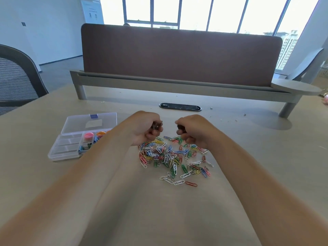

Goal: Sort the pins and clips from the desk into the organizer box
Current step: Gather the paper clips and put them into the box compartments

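Note:
A heap of coloured paper clips (170,155) lies spread on the desk in front of me. My left hand (146,127) is curled into a fist at the heap's far left edge and grips a bunch of small dark metal pieces. My right hand (192,130) is curled the same way at the far right edge, gripping a dark bunch too. What exactly the bunches are is hard to tell. The clear organizer box (65,148) lies open to the left, with pink and orange round magnets and several binder clips in its right compartments.
A brown divider panel (177,55) on a grey rail runs across the back of the desk. A black cable port (180,106) sits just beyond my hands. An office chair (16,77) stands at the far left. Small bits of debris dot the desk's right side.

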`<action>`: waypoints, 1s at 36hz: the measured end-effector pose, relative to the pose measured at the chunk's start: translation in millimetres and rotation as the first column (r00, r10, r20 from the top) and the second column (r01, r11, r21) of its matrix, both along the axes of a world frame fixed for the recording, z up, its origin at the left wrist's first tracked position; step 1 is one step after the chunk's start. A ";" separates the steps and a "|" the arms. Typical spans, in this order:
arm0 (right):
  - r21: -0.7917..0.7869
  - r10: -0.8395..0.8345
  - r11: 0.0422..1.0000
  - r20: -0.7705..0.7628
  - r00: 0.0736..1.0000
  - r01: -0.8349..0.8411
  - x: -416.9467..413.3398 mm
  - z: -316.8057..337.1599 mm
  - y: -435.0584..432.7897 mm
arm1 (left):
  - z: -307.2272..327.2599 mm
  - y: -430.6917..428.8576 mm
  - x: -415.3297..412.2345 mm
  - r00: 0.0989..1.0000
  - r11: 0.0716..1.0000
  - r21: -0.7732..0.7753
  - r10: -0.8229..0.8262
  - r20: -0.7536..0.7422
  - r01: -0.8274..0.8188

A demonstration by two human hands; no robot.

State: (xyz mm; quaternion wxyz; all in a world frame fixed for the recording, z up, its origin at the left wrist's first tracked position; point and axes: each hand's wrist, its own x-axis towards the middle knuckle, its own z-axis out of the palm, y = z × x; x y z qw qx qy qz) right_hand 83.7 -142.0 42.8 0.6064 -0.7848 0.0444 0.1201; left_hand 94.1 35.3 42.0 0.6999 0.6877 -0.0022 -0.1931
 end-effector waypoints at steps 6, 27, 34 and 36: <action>0.129 -0.003 0.992 -0.082 0.997 0.014 -2.7 3.2 -3.7 | -2.4 0.3 -6.5 0.998 0.998 -0.064 -0.009 -0.060 0.005; 0.243 0.039 0.970 -0.189 0.981 0.008 -15.5 -9.7 -9.3 | -7.4 -0.1 -21.0 0.998 0.999 -0.051 -0.004 -0.064 0.001; 0.220 0.068 0.975 -0.190 0.979 -0.025 -18.3 -14.0 -2.1 | -5.1 13.0 -30.4 0.999 0.997 0.079 0.025 0.039 -0.028; 0.222 0.087 0.974 -0.177 0.980 -0.046 -19.7 -13.9 1.5 | -4.5 19.3 -31.6 0.998 0.993 0.117 0.010 0.065 -0.017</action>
